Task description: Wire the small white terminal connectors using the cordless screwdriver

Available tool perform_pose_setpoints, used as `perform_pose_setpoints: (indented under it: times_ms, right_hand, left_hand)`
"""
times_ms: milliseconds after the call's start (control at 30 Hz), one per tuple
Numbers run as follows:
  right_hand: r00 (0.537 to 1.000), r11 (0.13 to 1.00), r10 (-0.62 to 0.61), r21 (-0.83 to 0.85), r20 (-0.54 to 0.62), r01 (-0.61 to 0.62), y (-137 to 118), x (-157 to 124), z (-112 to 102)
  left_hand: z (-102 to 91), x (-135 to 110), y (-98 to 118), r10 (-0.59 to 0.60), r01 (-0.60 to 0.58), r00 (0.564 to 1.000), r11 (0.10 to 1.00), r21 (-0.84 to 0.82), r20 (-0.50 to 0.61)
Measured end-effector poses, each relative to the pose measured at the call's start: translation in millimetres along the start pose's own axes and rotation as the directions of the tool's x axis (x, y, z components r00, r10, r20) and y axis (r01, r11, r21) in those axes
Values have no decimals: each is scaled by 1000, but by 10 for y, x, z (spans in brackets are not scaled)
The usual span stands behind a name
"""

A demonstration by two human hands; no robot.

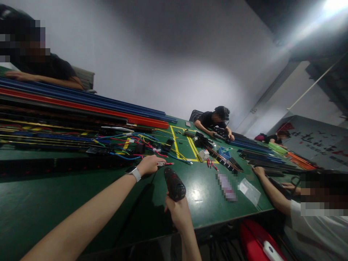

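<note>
Power drill (174,185): black, small dark-red markings on top. Handle in right grip (177,209); rounded rear toward the wearer, nose pointing away and slightly left, over the green bench (201,206). Bit too indistinct to make out.

Red cable (169,164): short stretch showing, bare metal tip at right end. Small pale piece (161,164) at its left end, pinched in left grip (149,165). Cable roughly level, just beyond drill nose; contact unclear.

The left wrist (140,171) wears a dark-faced watch (132,169) with pale strap (136,175).
</note>
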State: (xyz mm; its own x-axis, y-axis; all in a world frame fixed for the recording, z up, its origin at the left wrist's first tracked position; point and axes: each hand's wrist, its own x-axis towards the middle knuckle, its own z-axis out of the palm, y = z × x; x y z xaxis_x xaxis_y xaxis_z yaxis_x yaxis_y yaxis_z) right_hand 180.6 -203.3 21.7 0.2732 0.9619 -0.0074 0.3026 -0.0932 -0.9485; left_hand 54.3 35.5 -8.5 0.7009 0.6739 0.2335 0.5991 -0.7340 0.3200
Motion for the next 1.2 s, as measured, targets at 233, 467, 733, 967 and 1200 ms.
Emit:
perform_pose_setpoints:
  times_ms: [233,467,733,967,1200]
  right_hand:
    - [999,999,-6,31,-31,7,69,7,19]
    - [1000,999,-24,24,-11,24,95,19,8]
    - [999,1000,-27,1,-25,27,92,18,21]
    - [1000,1000,-22,15,-15,22,53,7,7]
    - [1000,1000,16,27,-16,-15,-3,0,5]
  left_hand:
    - [-16,-9,12,-4,4,1000,1000,-15,6]
    - [-11,-5,15,-6,6,1000,1000,-5,6]
    - [-3,2,10,-20,20,1000,1000,-6,4]
    - [7,3,-1,-12,12,1000,1000,9,6]
    - [44,9,-25,-16,16,1000,1000,-9,-4]
